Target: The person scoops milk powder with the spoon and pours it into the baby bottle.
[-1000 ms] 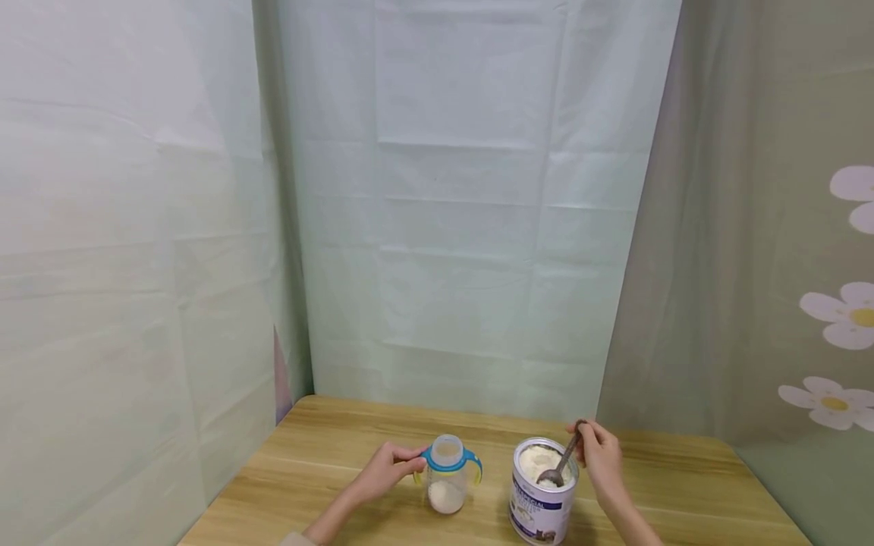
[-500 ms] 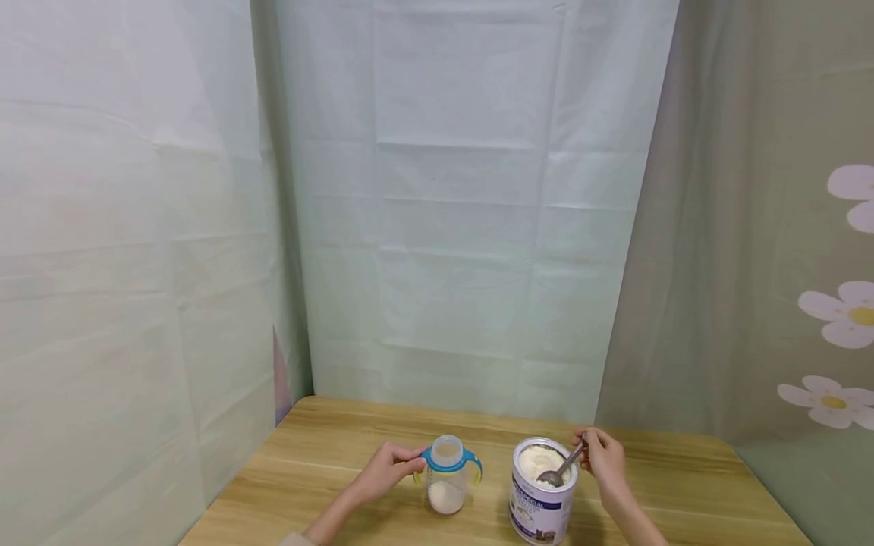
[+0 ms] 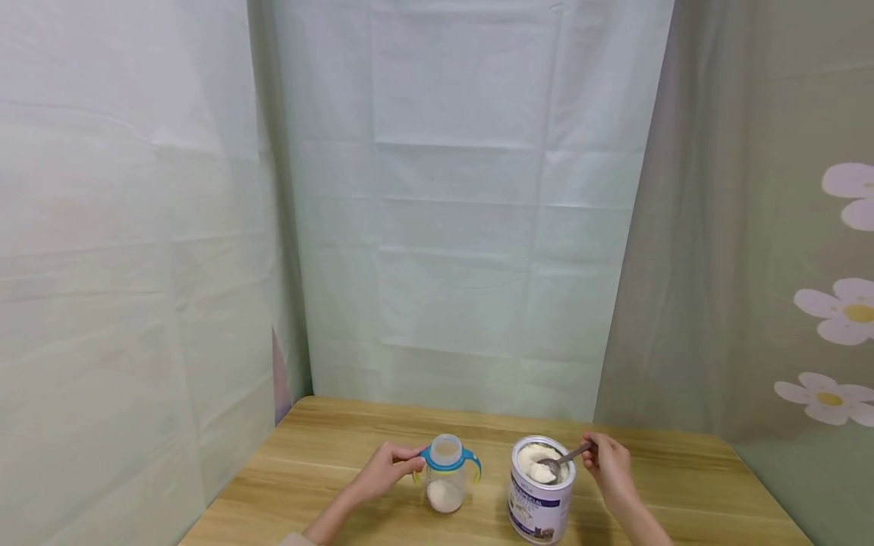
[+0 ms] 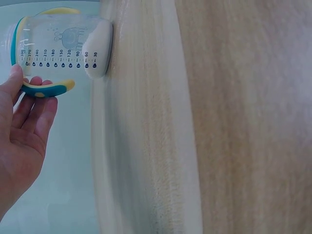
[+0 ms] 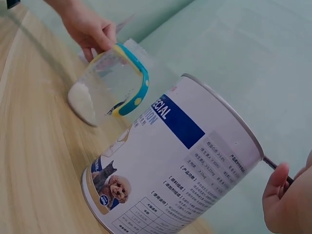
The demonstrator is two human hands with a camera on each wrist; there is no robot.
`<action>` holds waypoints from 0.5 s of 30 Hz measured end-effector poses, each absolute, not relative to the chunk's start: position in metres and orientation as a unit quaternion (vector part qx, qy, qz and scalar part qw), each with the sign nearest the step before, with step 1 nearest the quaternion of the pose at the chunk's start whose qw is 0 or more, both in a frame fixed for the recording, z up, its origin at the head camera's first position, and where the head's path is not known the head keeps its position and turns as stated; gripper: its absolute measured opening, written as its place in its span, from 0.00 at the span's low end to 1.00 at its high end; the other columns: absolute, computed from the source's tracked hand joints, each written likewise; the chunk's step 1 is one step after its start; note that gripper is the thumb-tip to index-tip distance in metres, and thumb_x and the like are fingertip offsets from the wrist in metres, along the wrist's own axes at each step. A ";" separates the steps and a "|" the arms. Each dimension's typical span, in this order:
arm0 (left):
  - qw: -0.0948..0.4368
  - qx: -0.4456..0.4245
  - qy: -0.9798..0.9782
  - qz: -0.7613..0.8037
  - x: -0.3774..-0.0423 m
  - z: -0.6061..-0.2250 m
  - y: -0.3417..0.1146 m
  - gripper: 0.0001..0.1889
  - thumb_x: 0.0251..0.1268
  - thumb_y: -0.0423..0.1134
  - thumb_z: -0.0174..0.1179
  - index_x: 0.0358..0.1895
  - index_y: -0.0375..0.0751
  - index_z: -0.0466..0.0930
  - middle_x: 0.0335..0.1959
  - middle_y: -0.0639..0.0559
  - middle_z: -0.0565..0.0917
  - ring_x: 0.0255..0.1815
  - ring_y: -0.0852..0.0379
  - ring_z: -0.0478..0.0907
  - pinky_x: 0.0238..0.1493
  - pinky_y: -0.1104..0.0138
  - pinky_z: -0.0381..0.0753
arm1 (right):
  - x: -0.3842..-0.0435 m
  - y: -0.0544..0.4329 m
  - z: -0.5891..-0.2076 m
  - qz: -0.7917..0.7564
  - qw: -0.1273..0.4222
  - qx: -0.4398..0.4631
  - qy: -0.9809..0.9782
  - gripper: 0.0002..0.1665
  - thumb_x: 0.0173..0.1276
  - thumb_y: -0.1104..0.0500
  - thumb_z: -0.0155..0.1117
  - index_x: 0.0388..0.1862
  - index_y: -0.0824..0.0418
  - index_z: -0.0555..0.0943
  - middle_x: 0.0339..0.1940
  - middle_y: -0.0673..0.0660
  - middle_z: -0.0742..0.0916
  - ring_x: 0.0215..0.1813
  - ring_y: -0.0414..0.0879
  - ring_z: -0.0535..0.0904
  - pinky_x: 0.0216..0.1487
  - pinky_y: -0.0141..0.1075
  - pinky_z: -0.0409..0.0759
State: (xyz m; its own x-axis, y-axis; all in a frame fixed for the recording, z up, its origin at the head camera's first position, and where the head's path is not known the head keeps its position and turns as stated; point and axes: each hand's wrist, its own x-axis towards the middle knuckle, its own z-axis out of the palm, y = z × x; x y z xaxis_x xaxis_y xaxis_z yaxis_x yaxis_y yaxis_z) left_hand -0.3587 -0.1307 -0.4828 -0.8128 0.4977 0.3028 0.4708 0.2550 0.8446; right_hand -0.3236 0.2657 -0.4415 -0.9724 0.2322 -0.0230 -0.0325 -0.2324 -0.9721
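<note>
A clear baby bottle (image 3: 445, 478) with blue-and-yellow handles stands lidless on the table, white powder in its bottom; the left wrist view shows measuring marks on its side. My left hand (image 3: 386, 472) pinches its left handle (image 4: 46, 89) between thumb and fingers. To the right stands an opened can of milk powder (image 3: 539, 504), its label showing a dog and a cat. My right hand (image 3: 610, 464) grips the handle of a metal spoon (image 3: 572, 454) slanting over the can's rim. The spoon's bowl is in the can, by a heap of powder (image 3: 542, 472).
The wooden table (image 3: 328, 436) has a rounded far-left corner. Pale cloth (image 3: 451, 227) hangs behind it and on the left; a grey-green cloth with white flowers (image 3: 847, 311) hangs on the right.
My right hand has moved slightly right and down, bringing the spoon's handle from steep to nearly level. Powder now shows heaped at the spoon's bowl. The left hand and bottle stay put.
</note>
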 end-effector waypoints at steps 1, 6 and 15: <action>0.014 0.304 0.792 0.529 -0.359 -0.483 -0.131 0.16 0.70 0.41 0.57 0.51 0.33 0.82 0.60 0.33 0.76 0.52 0.66 0.79 0.46 0.73 0.81 | -0.323 0.266 -0.442 0.788 0.078 -0.081 -0.606 0.16 0.76 0.63 0.38 0.34 0.62 0.75 0.23 0.45 0.79 0.23 0.30 0.71 0.25 0.20 0.72; 0.017 0.300 0.792 0.531 -0.361 -0.483 -0.131 0.15 0.70 0.41 0.57 0.51 0.34 0.83 0.60 0.34 0.75 0.52 0.69 0.78 0.46 0.75 0.80 | -0.322 0.269 -0.444 0.818 0.046 -0.080 -0.567 0.21 0.77 0.64 0.36 0.29 0.56 0.76 0.22 0.44 0.79 0.22 0.30 0.71 0.24 0.18 0.71; 0.021 0.300 0.791 0.533 -0.360 -0.484 -0.132 0.14 0.69 0.41 0.57 0.48 0.36 0.85 0.60 0.36 0.76 0.57 0.64 0.77 0.49 0.69 0.82 | -0.320 0.268 -0.446 0.821 0.047 -0.079 -0.564 0.21 0.77 0.63 0.37 0.28 0.56 0.76 0.24 0.45 0.79 0.24 0.30 0.72 0.27 0.19 0.73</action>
State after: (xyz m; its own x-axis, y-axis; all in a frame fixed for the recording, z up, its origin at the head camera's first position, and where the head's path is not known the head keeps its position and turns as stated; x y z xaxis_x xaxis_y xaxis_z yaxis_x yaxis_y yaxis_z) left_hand -0.3600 -0.1321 -0.4841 -0.8195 0.4968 0.2857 0.4513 0.2523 0.8559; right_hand -0.3197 0.2682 -0.4456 -0.9833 0.1650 -0.0766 0.0123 -0.3601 -0.9328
